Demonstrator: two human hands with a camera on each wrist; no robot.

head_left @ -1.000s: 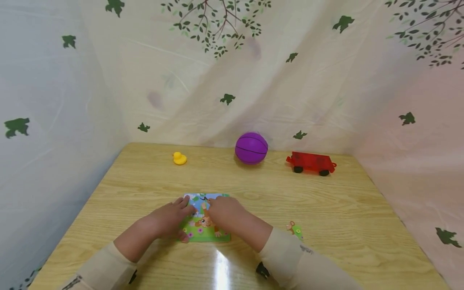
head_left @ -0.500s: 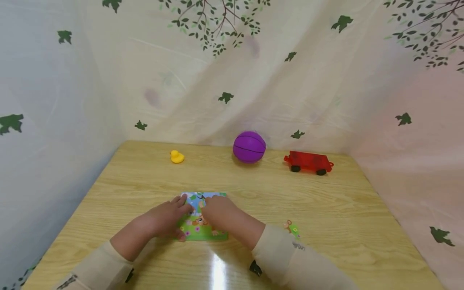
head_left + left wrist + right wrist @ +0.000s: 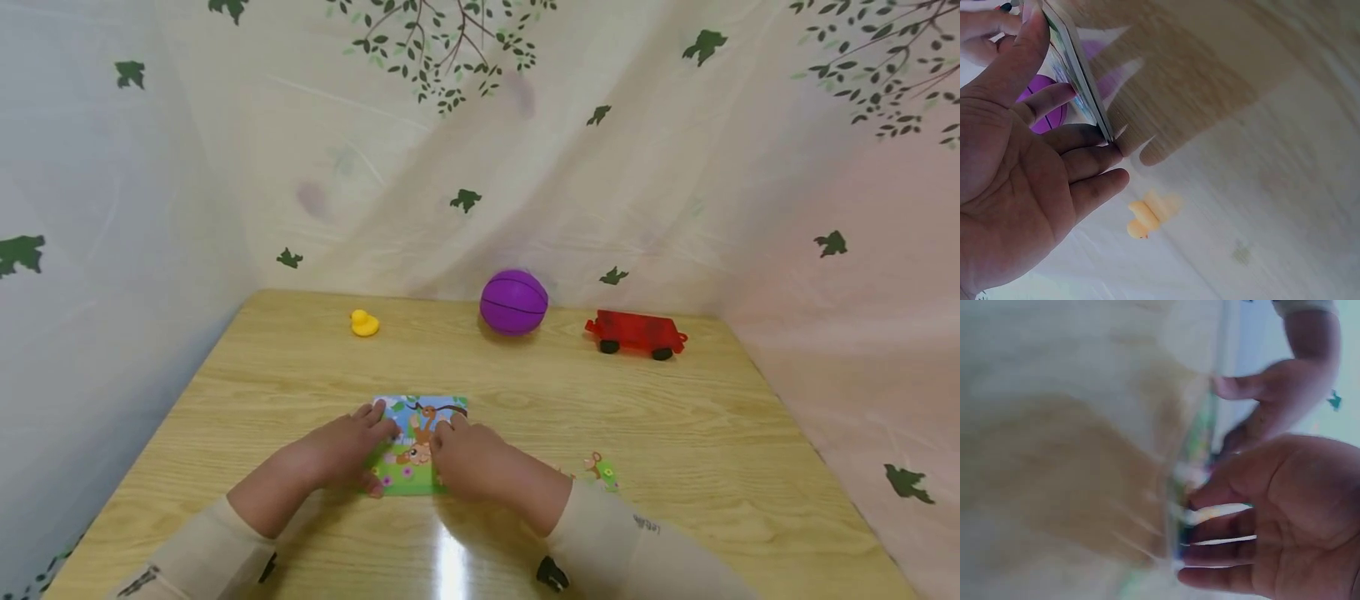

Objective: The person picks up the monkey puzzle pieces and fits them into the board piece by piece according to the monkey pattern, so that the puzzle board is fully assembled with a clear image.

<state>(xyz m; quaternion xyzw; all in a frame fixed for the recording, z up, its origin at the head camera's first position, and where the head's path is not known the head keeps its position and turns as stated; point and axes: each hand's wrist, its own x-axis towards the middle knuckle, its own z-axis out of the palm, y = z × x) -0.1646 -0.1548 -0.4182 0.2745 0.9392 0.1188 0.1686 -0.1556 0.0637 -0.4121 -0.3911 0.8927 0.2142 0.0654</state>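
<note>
A flat picture puzzle [image 3: 408, 483] with a monkey hanging from a branch lies on the wooden table. My left hand [image 3: 347, 448] rests along its left side, the thumb at the near left corner and fingertips on the upper left. In the left wrist view, the fingers [image 3: 1094, 187] look mostly straight against the puzzle's edge [image 3: 1079, 69]. Over the right half, my right hand [image 3: 472, 457] touches the surface; its fingers [image 3: 1219, 553] look extended in the blurred right wrist view. Whether a piece lies under its fingertips is hidden. A loose puzzle piece [image 3: 602, 472] lies to the right.
Part of another small piece [image 3: 565, 472] shows beside my right forearm. Along the back stand a yellow duck [image 3: 364, 323], a purple ball [image 3: 513, 302] and a red toy wagon [image 3: 636, 333]. A printed cloth [image 3: 420, 208] hangs behind the table.
My right hand has moved right and towards me, uncovering the monkey's tail and the branch. The left hand stays on the puzzle. The view has shifted slightly.
</note>
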